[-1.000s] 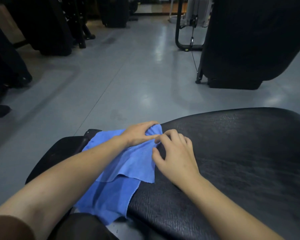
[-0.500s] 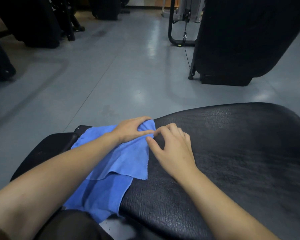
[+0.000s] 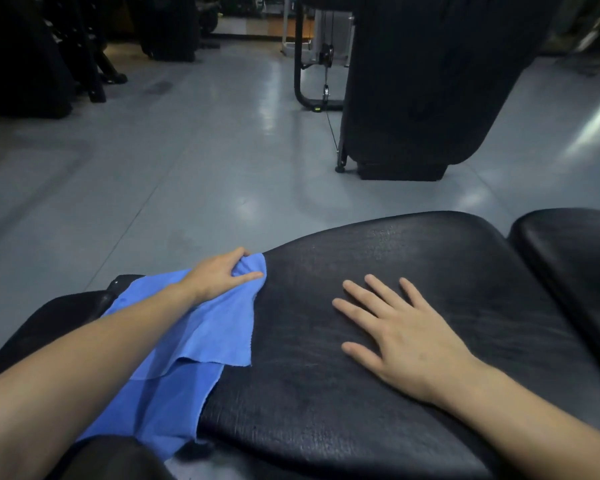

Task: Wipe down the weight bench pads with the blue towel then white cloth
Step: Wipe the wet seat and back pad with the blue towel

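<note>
Our left hand (image 3: pixel 224 273) bunches the blue towel's (image 3: pixel 201 336) far corner at the bench pad's (image 3: pixel 361 386) left end; our right hand (image 3: pixel 400 336) lies flat, fingers spread, mid-pad. Thin, limp cloth: we'd gather more before wiping.

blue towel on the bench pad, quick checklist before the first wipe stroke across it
1. Left hand grips the blue towel at its far corner: ok.
2. Towel lies on the bench pad: partly; much of it hangs off the left end: not ok.
3. Right hand out of the wipe path: not ok; it rests flat mid-pad.
4. Pad surface free of other things: ok.
5. Towel damp: cannot tell.
6. White cloth within reach: cannot tell; none in view.
</note>
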The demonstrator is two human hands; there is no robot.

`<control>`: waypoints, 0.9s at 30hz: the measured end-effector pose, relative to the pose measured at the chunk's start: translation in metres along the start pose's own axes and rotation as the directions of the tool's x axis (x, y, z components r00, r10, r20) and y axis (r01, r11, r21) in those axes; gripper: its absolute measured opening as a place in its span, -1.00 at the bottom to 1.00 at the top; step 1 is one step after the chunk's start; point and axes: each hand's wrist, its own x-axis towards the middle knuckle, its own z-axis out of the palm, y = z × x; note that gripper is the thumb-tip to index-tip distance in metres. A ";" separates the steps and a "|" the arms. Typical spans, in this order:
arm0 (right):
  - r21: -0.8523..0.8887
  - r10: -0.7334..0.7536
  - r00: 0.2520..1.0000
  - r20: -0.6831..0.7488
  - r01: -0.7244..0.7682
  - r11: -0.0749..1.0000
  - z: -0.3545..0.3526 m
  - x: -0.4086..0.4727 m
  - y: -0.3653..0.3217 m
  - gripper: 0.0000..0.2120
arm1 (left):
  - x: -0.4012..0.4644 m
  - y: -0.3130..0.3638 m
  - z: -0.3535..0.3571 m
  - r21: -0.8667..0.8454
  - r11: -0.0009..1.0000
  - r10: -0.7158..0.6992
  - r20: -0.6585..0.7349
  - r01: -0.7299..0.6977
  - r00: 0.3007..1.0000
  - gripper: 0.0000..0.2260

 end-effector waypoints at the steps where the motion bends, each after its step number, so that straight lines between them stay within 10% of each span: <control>1: -0.007 0.009 1.000 0.015 -0.009 1.000 -0.004 -0.013 0.011 -0.36 | 0.000 0.000 0.000 -0.006 1.000 -0.003 0.002 0.003 1.000 -0.21; 27: 0.052 0.033 0.999 0.036 -0.035 0.998 -0.018 -0.060 0.058 -0.28 | 0.025 0.108 0.017 -0.114 0.994 0.000 -0.034 -0.004 0.999 -0.22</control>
